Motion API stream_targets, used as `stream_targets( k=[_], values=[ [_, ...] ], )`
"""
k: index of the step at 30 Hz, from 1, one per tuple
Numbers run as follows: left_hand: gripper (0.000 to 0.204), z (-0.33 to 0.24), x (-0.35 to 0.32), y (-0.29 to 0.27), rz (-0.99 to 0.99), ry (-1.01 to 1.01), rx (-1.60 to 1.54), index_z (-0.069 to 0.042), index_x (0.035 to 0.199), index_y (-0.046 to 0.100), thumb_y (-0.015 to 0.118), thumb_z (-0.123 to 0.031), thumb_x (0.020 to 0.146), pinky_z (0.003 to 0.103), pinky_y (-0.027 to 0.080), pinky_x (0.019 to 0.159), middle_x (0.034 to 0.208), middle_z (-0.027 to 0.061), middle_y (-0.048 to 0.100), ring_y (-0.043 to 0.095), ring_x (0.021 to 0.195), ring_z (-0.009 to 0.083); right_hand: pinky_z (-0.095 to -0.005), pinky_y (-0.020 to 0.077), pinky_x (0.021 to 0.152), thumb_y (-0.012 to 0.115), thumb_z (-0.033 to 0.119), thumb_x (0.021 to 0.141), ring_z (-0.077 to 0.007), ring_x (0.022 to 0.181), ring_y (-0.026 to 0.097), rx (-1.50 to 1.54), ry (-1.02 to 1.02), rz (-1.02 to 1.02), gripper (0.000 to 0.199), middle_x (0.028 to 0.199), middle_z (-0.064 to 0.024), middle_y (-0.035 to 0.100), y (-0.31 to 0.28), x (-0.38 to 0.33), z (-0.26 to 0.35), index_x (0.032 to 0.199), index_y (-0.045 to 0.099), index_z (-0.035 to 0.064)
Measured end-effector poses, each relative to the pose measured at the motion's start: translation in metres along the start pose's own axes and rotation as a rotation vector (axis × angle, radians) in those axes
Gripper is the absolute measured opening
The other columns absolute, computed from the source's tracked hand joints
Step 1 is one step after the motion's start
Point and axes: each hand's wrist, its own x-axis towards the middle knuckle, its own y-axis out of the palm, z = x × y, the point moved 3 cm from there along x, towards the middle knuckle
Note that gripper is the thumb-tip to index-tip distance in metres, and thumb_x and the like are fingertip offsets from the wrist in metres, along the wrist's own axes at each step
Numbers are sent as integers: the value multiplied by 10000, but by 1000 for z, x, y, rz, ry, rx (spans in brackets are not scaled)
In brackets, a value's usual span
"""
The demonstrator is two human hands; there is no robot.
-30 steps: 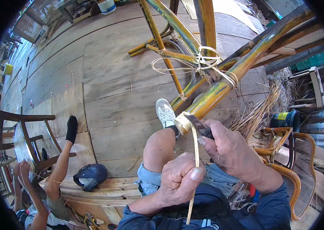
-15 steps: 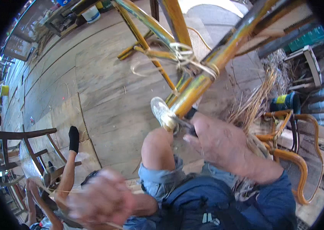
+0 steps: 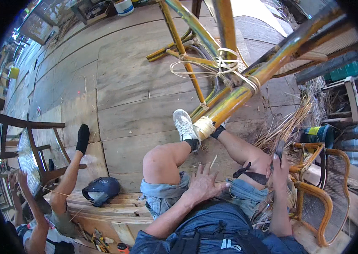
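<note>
Yellow pole (image 3: 233,103), dark streaked; pale binding (image 3: 205,127) round near end.

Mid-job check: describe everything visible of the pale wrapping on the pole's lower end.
The pale wrapping looks like flat cream cane strip, wound in several turns around the lower end of the mottled yellow-brown pole. It forms a slanted collar beside the white shoe; whether they touch is unclear. The left hand and right hand are off it.
</note>
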Motion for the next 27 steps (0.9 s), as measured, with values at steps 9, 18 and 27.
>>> stream_targets(
  k=[9, 18, 27],
  values=[
    [284, 62, 30, -108, -404, 79, -591, -36, 1033, 586, 615, -191, 797, 426, 394, 905, 1223, 174, 452, 457, 1121, 324, -252, 358, 321, 436, 264, 935, -132, 375, 426, 456, 224, -153, 213, 621, -47, 470, 13, -20, -67, 958, 469, 55],
    [178, 62, 44, -145, -524, 189, -879, -41, 913, 633, 645, -34, 735, 366, 437, 802, 921, 102, 600, 573, 899, 270, -262, 365, 332, 442, 314, 929, -136, 389, 427, 318, 258, -158, 277, 616, -55, 480, 22, -4, -48, 947, 472, 39],
    [159, 61, 52, -139, -435, 391, -986, -36, 878, 637, 651, -34, 720, 365, 446, 773, 901, 84, 606, 579, 888, 258, -285, 394, 383, 449, 337, 918, -152, 447, 463, 251, 322, -173, 302, 649, -64, 508, 10, -3, -47, 950, 487, 39]
  ],
)
